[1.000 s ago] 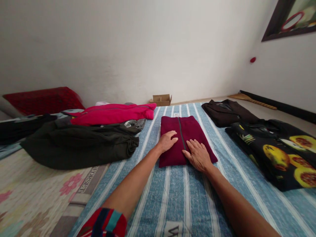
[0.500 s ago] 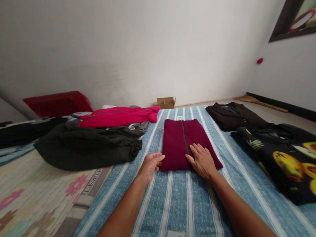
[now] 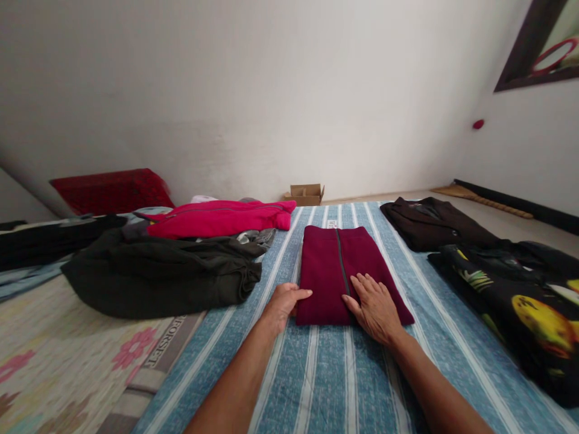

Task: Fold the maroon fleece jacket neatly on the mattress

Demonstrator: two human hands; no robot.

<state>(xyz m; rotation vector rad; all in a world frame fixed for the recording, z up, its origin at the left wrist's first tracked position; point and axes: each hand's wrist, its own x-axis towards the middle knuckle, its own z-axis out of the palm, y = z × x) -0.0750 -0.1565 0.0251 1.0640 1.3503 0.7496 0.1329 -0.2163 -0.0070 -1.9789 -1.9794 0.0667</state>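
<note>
A maroon zip-up jacket [image 3: 321, 271], folded into a neat rectangle, lies on a blue-and-white striped sheet [image 3: 312, 367], its dark zipper running down the middle. My left hand [image 3: 284, 304] is at the jacket's lower left edge, thumb over the top and fingers tucked at or under the side, so the edge is between them. Spread flat near the lower right of the jacket, my right hand [image 3: 374, 304] presses on the cloth beside the zipper. The tips of the left fingers are partly hidden by the jacket.
To the left lie a dark green garment [image 3: 167, 277] and a bright pink zip-up top [image 3: 221, 218]. On the right are a folded dark brown garment [image 3: 434, 223] and a black garment with yellow prints [image 3: 511, 301]. A small cardboard box [image 3: 305, 194] stands by the wall.
My left hand has come closer, its thumb now over the jacket's left edge. My right hand stays flat on the cloth. The camera view has shifted slightly.
</note>
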